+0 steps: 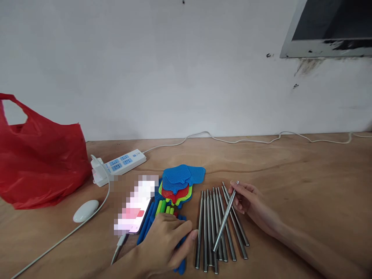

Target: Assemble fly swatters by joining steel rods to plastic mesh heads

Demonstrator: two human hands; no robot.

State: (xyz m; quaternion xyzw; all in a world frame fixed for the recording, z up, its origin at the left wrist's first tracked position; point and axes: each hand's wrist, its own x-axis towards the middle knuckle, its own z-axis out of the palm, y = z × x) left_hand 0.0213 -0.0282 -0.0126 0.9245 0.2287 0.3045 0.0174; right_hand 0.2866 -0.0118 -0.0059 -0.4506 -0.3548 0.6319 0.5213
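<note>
My right hand [247, 197] pinches a silver metal rod [225, 219] near its upper end, holding it slanted over a row of similar rods [205, 232] with narrower tips. My left hand [165, 242] is curled over a pile of plastic handles, thumb close to the index finger; its other fingertips are hidden, so I cannot make out what they grip. Blue handles [148, 221] and green handles [161, 208] show around it. Just beyond lies a stack of perforated fly swatter heads [177, 176] in blue, red and yellow-green.
A lit phone [142, 203], partly blurred, lies left of the handles with a cable plugged in. Farther left are a white power strip [124, 162], a white mouse-shaped object [86, 210] and a red plastic bag [43, 155]. A thin white cord [238, 141] runs along the wall.
</note>
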